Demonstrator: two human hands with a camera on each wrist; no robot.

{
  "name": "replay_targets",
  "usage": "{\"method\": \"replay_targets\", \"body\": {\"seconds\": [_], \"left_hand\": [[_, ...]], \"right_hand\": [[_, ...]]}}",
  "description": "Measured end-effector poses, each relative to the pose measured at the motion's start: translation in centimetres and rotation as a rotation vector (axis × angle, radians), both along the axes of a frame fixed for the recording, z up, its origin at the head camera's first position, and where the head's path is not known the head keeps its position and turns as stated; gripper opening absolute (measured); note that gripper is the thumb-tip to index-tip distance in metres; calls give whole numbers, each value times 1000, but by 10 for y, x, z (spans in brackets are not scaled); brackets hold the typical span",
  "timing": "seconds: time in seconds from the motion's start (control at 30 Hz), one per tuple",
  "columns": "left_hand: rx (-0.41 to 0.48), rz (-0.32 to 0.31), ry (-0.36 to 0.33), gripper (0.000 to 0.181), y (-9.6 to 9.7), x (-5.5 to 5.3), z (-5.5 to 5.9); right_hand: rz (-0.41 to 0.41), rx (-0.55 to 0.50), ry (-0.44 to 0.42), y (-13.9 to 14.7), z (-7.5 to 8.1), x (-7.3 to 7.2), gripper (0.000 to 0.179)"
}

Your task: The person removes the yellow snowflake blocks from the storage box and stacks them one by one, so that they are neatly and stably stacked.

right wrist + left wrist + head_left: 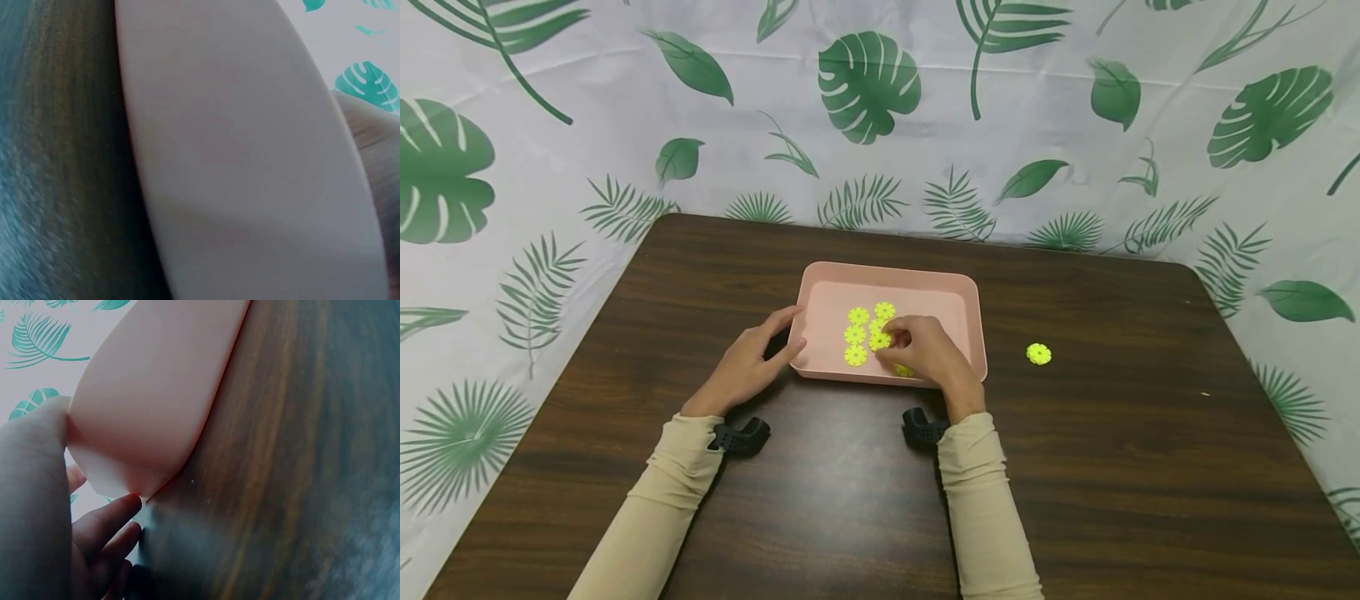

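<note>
A shallow pink tray [925,293] lies on the table with several yellow notched, flower-like discs [855,356] in it, grouped around the middle. My left hand [741,364] holds the tray's left end, thumb over the rim and fingers against the outer wall, which also shows in the left wrist view on the tray wall [150,394]. Over the front of the tray, my right hand [928,350] has its thumb and index finger bent around one yellow disc [878,342]. Another disc [904,372] is partly hidden under that hand. The right wrist view shows mostly the tray's front wall [237,156].
A single yellow disc [1039,354] lies on the dark wooden table [1120,433], right of the tray. Behind the table hangs a white cloth [925,150] printed with green leaves. Each wrist wears a black camera band [745,437].
</note>
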State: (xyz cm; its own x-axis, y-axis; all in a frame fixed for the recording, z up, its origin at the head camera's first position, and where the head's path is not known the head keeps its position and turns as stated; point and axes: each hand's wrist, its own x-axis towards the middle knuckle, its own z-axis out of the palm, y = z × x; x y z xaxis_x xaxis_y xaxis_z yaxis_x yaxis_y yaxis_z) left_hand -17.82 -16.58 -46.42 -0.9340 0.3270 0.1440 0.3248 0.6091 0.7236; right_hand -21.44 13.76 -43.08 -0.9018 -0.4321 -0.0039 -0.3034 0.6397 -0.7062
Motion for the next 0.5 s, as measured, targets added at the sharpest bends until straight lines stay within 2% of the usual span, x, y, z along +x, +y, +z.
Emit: {"method": "replay_targets", "body": {"seconds": [0.1, 0.3, 0.5], "left_hand": [[2, -2, 0, 61, 0, 0, 0], [5, -7, 9, 61, 1, 0, 0], [9, -4, 6, 61, 1, 0, 0]], "right_hand": [[-14, -6, 26, 6, 4, 1, 25], [-96, -32, 109, 30, 20, 6, 27], [-228, -50, 143, 70, 29, 11, 35]]}}
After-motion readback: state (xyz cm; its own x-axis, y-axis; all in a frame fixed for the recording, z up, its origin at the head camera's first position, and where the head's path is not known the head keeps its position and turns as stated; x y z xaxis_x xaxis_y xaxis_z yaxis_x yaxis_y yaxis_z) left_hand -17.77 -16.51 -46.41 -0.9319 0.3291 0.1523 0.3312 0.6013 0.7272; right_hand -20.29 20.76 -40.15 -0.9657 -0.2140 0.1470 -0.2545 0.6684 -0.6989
